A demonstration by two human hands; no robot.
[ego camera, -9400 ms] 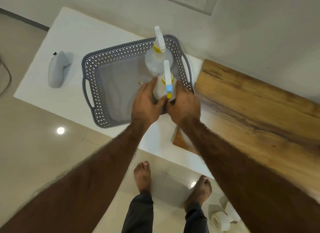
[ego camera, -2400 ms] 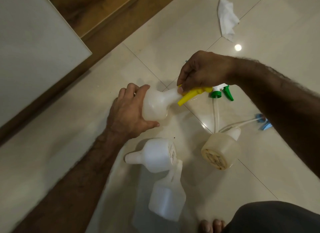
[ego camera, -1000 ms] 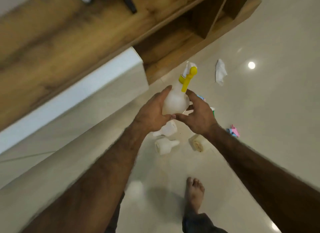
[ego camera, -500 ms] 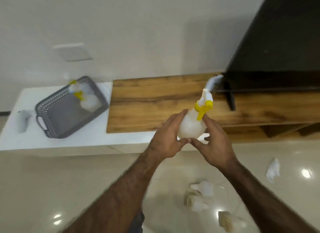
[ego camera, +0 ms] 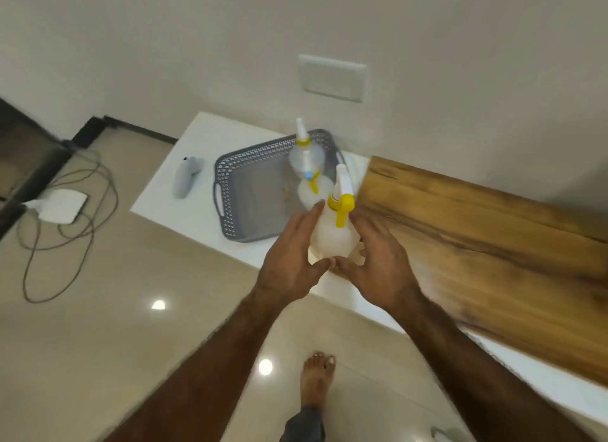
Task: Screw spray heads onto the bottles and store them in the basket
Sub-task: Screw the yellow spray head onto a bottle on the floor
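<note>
I hold a white spray bottle (ego camera: 330, 237) with a yellow-and-white spray head (ego camera: 342, 198) upright between both hands. My left hand (ego camera: 292, 260) cups its left side and my right hand (ego camera: 378, 260) cups its right side and base. It hangs above the white counter, just in front of the grey perforated basket (ego camera: 237, 191). Two assembled spray bottles stand in the basket's far right corner: one at the back (ego camera: 304, 152) and one with a yellow trigger in front (ego camera: 311, 188).
The basket rests on a white counter (ego camera: 197, 217) beside a wooden top (ego camera: 477, 237). A grey handheld device (ego camera: 186, 181) lies left of the basket. Cables (ego camera: 65, 217) and a white box (ego camera: 61, 206) lie on the tiled floor. My bare foot (ego camera: 317, 380) is below.
The view has swung from the wooden shelf toward the basket. My hands have carried the bottle much closer to the basket, still upright.
</note>
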